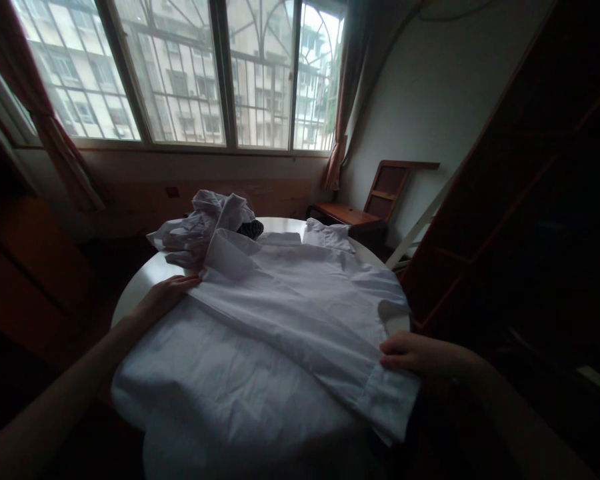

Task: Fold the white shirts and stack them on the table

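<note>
- Nearest the camera, a white shirt lies spread over a round white tabletop, its lower hem hanging off the near edge into shadow.
- The left hand rests flat on the shirt's left edge, fingers stretched out and touching the cloth just below the folded-over collar; it grips nothing.
- The right hand sits at the shirt's right side by the sleeve cuff, fingers curled onto the fabric edge (whether they pinch it or only press on it I cannot tell).
- A crumpled pile of white clothes sits at the far left of the tabletop, touching the shirt's collar end, with a dark patterned item just behind it.
- The room is dim: a wide barred window with 2 reddish curtains at its sides, a wooden chair by the right wall, and dark wooden shelving on the right.
</note>
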Demonstrator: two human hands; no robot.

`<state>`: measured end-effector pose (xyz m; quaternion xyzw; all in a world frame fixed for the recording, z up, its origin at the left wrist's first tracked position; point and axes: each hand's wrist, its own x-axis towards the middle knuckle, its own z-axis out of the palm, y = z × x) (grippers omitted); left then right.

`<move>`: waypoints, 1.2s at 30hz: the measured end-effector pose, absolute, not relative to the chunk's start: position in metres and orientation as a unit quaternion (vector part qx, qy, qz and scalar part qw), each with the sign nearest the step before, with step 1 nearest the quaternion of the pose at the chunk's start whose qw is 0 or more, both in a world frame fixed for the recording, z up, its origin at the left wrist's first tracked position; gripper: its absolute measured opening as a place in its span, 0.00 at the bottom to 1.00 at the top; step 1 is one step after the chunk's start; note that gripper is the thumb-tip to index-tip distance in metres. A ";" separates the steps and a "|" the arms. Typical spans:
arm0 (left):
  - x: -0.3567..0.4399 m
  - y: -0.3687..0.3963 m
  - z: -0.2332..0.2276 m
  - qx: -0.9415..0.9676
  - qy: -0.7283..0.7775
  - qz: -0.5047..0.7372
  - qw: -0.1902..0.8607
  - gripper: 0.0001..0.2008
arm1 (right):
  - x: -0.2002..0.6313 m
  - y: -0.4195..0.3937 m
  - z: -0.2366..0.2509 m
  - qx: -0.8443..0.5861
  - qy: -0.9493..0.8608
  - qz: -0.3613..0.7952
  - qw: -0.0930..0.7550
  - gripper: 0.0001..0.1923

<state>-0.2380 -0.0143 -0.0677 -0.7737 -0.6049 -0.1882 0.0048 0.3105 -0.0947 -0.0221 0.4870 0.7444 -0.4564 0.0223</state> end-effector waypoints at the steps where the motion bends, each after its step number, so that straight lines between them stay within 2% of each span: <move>1: -0.239 -0.014 -0.069 -0.779 -0.602 -0.174 0.011 0.20 | 0.310 -0.096 -0.020 0.490 0.731 -0.474 0.010 0.23; 4: -0.241 -0.014 -0.069 -0.786 -0.603 -0.131 0.040 0.21 | 0.310 -0.100 -0.017 0.518 0.676 -0.523 -0.040 0.23; 7: -0.238 -0.016 -0.066 -0.781 -0.610 -0.120 0.058 0.20 | 0.309 -0.101 -0.020 0.524 0.676 -0.517 -0.040 0.23; 13: -0.228 -0.023 -0.057 -0.781 -0.611 -0.112 0.065 0.20 | 0.313 -0.096 -0.025 0.544 0.731 -0.412 -0.012 0.18; 18: -0.227 -0.017 -0.058 -0.813 -0.560 -0.132 0.090 0.23 | 0.304 -0.092 -0.020 0.534 0.799 -0.260 -0.094 0.14; 20: -0.226 -0.013 -0.060 -0.825 -0.540 -0.137 0.093 0.23 | 0.295 -0.090 -0.021 0.520 0.813 -0.233 -0.117 0.13; 25: -0.209 -0.014 -0.060 -0.852 -0.503 -0.135 0.060 0.26 | 0.268 -0.082 -0.024 0.459 0.849 -0.237 -0.115 0.13; 30: -0.173 -0.034 -0.053 -0.883 -0.457 -0.106 0.029 0.28 | 0.242 -0.080 -0.023 0.419 0.882 -0.193 -0.098 0.12; 36: -0.128 -0.048 -0.052 -0.922 -0.380 -0.071 -0.029 0.31 | 0.222 -0.079 -0.025 0.390 0.902 -0.162 -0.088 0.18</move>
